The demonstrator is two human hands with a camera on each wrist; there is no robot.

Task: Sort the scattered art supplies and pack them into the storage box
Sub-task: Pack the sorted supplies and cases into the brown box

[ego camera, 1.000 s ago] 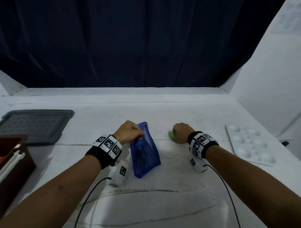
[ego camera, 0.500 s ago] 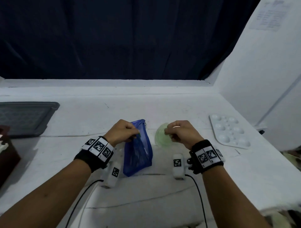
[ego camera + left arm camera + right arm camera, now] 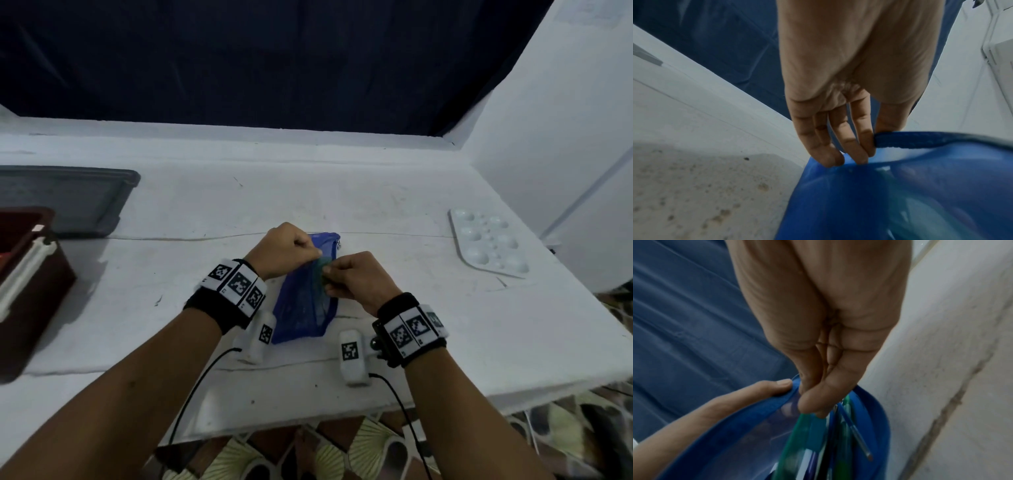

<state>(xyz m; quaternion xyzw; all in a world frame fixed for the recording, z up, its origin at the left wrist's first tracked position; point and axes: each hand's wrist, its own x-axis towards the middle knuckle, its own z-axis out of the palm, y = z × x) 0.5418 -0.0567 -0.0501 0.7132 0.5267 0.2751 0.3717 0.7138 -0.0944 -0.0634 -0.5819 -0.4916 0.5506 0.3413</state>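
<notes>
I count one blue pouch [image 3: 305,301] standing near the front middle of the white table [image 3: 376,212], its mouth open at the top. Inside it the right wrist view shows several pens [image 3: 855,433], too crowded and blurred for me to count, plus one pale green piece [image 3: 795,431] going in at the mouth. To the far right lies one white paint palette [image 3: 488,245]. At the left edge I see one dark red box [image 3: 30,294] with a white strip along its rim, and behind it one grey tray [image 3: 78,198].

My left hand [image 3: 286,248] is curled into a fist at the pouch's upper left, thumb and fingers [image 3: 838,139] pinching the blue rim and holding it up. My right hand [image 3: 356,279] sits just beside it, knuckles up, its thumb and fingertips [image 3: 818,395] pinched on the green piece right in the pouch's mouth. Both wrists angle inward, the two hands nearly touching above the pouch.
</notes>
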